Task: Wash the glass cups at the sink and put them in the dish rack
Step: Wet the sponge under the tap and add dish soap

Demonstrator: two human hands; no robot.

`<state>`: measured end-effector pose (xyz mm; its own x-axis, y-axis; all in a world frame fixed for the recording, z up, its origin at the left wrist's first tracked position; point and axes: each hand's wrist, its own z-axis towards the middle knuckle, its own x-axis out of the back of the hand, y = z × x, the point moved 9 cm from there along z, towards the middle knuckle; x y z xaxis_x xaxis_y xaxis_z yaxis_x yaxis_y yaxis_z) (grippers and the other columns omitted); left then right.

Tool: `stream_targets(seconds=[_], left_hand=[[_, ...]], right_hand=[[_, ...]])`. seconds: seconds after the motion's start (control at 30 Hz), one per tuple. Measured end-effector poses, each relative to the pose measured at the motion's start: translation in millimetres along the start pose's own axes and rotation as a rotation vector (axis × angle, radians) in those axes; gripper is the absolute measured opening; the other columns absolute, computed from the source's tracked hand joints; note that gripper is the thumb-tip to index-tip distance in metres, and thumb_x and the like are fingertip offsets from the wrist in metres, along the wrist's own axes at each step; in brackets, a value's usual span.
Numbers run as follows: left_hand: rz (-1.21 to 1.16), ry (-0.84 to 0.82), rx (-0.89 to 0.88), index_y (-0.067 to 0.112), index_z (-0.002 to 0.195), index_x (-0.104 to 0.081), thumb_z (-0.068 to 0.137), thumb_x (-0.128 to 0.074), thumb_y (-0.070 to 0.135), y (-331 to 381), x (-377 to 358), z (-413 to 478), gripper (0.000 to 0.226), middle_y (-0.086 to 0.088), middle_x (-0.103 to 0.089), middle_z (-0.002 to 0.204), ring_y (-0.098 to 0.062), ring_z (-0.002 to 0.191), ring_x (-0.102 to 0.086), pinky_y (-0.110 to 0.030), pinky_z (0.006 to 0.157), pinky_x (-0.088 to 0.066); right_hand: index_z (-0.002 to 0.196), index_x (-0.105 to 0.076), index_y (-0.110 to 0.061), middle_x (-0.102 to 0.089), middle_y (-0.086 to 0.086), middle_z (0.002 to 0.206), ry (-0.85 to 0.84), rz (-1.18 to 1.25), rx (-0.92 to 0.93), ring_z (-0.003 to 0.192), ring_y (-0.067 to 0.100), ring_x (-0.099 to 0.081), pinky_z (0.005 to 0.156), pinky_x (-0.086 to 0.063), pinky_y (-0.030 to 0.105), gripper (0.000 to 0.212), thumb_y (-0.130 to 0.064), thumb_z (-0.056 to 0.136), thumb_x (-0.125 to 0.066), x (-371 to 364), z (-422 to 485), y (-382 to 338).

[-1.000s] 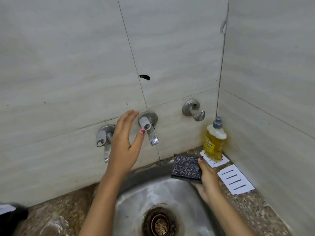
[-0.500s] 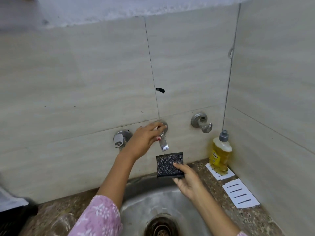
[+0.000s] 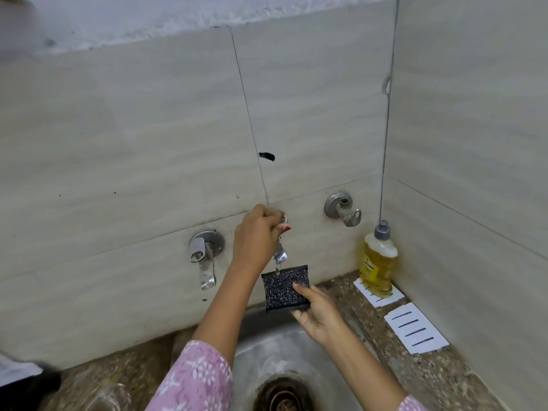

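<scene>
Wetting-the-sponge step: my left hand [image 3: 255, 237] is curled round the middle tap [image 3: 280, 255], and my right hand [image 3: 318, 317] pinches the sponge [image 3: 280, 287] under its spout. The glass cup [image 3: 109, 396] sits blurry at lower left. Next, I reckon, the soap bottle [image 3: 378, 262].

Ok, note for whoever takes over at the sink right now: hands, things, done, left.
Left hand grips the middle chrome wall tap. Right hand pinches the black speckled scrub sponge under its spout. Clear glass cup, blurred, sits on the speckled counter left of the steel sink. Dish rack not in view. Done: no washed cup visible. Left: soap, wash, rinse, rack.
</scene>
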<state>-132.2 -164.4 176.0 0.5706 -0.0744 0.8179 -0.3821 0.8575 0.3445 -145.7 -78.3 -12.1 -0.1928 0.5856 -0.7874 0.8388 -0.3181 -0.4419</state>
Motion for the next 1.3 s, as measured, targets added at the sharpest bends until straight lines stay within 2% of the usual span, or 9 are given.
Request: stream_targets(seconds=[0.13,0.3,0.43,0.63,0.7,0.77,0.9,1.1,1.3], left_hand=[[-0.005,0.010,0.087,0.020,0.110,-0.070,0.088,-0.059,0.039,-4,1,5,0.030,0.000,-0.056,0.104,-0.018,0.102,-0.053,-0.032,0.079,-0.043],[-0.049,0.054,0.194,0.012,0.088,-0.074,0.084,-0.064,0.043,-8,6,12,0.032,0.008,-0.043,0.065,-0.016,0.075,-0.050,-0.027,0.066,-0.037],[-0.227,0.094,0.303,0.015,0.092,-0.076,0.079,-0.070,0.042,-18,1,15,0.030,0.005,-0.071,0.086,-0.017,0.088,-0.063,-0.031,0.072,-0.050],[-0.351,0.000,0.151,0.016,0.092,-0.075,0.091,-0.057,0.031,-21,-3,13,0.023,0.000,-0.050,0.065,-0.010,0.068,-0.046,-0.017,0.057,-0.031],[-0.512,0.044,0.232,0.020,0.103,-0.071,0.092,-0.056,0.028,-40,-1,2,0.021,0.007,-0.058,0.080,-0.004,0.079,-0.052,-0.014,0.069,-0.038],[-0.674,0.075,0.390,0.023,0.106,-0.067,0.091,-0.058,0.019,-63,-5,-18,0.018,0.008,-0.062,0.095,-0.009,0.093,-0.057,-0.024,0.080,-0.044],[-0.752,0.022,0.521,0.022,0.104,-0.063,0.089,-0.057,0.007,-82,-22,-59,0.022,0.009,-0.062,0.097,-0.011,0.095,-0.057,-0.030,0.086,-0.045],[-0.773,-0.026,0.487,0.024,0.106,-0.061,0.087,-0.060,0.004,-76,-41,-82,0.028,-0.001,-0.060,0.113,-0.015,0.103,-0.055,-0.022,0.086,-0.042],[-0.796,0.038,0.598,0.021,0.100,-0.062,0.088,-0.057,0.003,-87,-38,-95,0.022,0.011,-0.061,0.097,-0.001,0.087,-0.056,-0.018,0.073,-0.043]], right_hand=[[0.089,-0.058,0.004,-0.071,0.017,0.069,0.000,0.010,-0.008,0.058,0.024,-0.070,0.053,-0.058,0.031,0.011,0.011,0.088,-0.049,3,3,1],[0.091,-0.058,0.004,-0.070,0.016,0.070,-0.018,-0.015,-0.043,0.058,0.022,-0.069,0.054,-0.058,0.029,0.012,0.010,0.088,-0.049,4,6,7],[0.087,-0.059,0.001,-0.070,0.014,0.068,-0.024,-0.034,-0.057,0.059,0.022,-0.069,0.055,-0.058,0.030,0.017,0.013,0.086,-0.048,5,11,9],[0.101,-0.058,0.003,-0.068,0.020,0.086,-0.053,-0.087,-0.070,0.081,0.030,-0.063,0.061,-0.058,0.033,0.025,0.018,0.082,-0.049,1,18,15],[0.105,-0.056,0.003,-0.066,0.021,0.091,-0.047,-0.115,-0.069,0.081,0.030,-0.063,0.060,-0.057,0.034,0.029,0.017,0.081,-0.051,0,21,15],[0.105,-0.056,0.002,-0.067,0.019,0.086,-0.030,-0.154,-0.070,0.073,0.028,-0.067,0.057,-0.056,0.033,0.030,0.016,0.079,-0.055,2,25,17],[0.107,-0.056,0.004,-0.070,0.017,0.080,0.000,-0.222,-0.079,0.068,0.027,-0.068,0.060,-0.058,0.037,0.031,0.013,0.078,-0.060,8,27,21],[0.099,-0.059,0.001,-0.068,0.016,0.085,0.025,-0.327,-0.144,0.074,0.026,-0.066,0.054,-0.057,0.034,0.017,0.004,0.083,-0.061,12,20,30],[0.091,-0.058,0.001,-0.065,0.017,0.083,0.069,-0.268,-0.237,0.074,0.026,-0.063,0.046,-0.055,0.028,0.005,-0.001,0.086,-0.059,19,18,38]])
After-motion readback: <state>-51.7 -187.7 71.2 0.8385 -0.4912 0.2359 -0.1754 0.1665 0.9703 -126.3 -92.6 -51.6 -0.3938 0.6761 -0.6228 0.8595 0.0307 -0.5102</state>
